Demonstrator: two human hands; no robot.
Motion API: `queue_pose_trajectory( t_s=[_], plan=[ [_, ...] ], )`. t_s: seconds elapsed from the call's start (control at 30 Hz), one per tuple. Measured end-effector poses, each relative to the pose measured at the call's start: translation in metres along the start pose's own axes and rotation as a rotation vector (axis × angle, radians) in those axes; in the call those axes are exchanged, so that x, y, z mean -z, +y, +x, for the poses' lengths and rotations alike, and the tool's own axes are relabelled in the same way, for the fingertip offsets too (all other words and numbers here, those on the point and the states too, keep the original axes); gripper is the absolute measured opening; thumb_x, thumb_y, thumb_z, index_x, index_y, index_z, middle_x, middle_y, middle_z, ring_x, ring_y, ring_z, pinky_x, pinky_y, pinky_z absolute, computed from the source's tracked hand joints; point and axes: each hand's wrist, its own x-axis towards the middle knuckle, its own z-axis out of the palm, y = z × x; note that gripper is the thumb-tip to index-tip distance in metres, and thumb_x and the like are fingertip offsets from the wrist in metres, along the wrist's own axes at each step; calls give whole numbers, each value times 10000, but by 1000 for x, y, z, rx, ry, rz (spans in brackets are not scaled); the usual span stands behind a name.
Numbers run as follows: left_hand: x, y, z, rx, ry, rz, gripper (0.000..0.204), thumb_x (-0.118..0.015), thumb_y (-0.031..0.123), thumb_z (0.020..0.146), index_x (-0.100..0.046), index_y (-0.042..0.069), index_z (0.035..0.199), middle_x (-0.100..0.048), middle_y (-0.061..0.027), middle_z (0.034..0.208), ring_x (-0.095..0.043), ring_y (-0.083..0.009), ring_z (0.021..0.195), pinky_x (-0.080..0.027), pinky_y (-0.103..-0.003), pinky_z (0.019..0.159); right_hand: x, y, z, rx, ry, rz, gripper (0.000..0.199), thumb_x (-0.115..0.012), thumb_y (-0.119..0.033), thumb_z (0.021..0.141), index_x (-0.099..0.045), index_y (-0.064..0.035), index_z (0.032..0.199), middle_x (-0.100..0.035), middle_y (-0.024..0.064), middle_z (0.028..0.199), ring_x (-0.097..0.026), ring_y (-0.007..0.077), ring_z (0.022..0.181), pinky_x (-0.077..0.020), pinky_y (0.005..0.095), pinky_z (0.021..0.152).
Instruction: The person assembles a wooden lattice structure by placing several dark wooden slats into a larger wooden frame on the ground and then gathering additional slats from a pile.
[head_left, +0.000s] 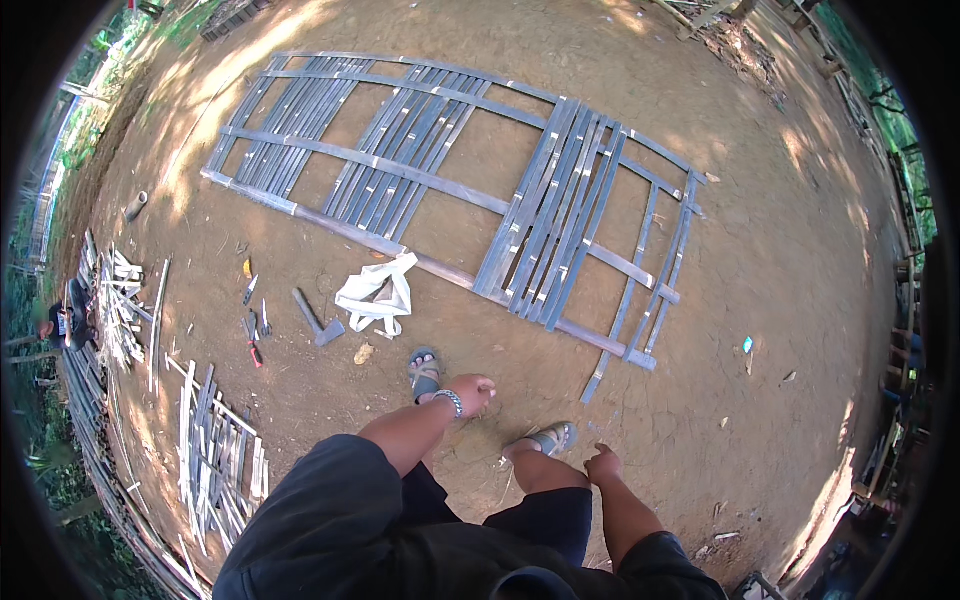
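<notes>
My left hand (pixel 470 394), with a bracelet on its wrist, hangs beside my left sandal, fingers curled in. Whether something small is in it is hidden. Lower and to the right, my right hand (pixel 603 465) is held over the dirt near my right sandal (pixel 553 438), a finger stretched out and nothing visible in it. Neither hand touches the large frame of dark, split-bamboo-like slats (pixel 430 180) lying flat ahead of me. Its slats sit in groups across long rails; several at the right end are spaced apart. The nearest rail (pixel 440 268) is a round pole.
Left of my feet lie a white bag (pixel 375 296), a tool with a broad grey head (pixel 328 332), a knife (pixel 250 290) and a red-handled tool (pixel 254 352). Loose strips (pixel 210 450) are piled farther left. A person (pixel 72 315) is at the far left edge.
</notes>
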Motion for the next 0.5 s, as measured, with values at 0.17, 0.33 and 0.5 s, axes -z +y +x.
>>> queue_pose_trajectory(
  t_s=[0.17,0.33,0.5],
  plan=[
    [49,-86,-52,181,263,43,390,-671,343,872,-668,52,1131,-691,-200,1019,-671,-316,945,-518,-377,839,40,-79,-53,-101,-133,196,525,-678,-343,853,-567,-130,1321,-719,117,1036,-688,248,980,-532,390,853],
    [77,-144,-129,299,223,-52,475,-655,352,869,-621,-1,1184,-687,-193,1083,-659,-315,1008,-506,-373,894,78,-170,-45,165,23,224,593,-698,-343,835,-535,-47,1322,-723,103,960,-697,238,913,-540,377,799],
    [84,-203,-199,367,99,126,521,-649,398,859,-634,18,1215,-674,-199,1134,-647,-313,1063,-491,-382,949,147,-278,-56,133,-114,574,593,-702,-339,831,-536,-67,1331,-721,108,968,-692,260,918,-533,375,820]
  ],
)
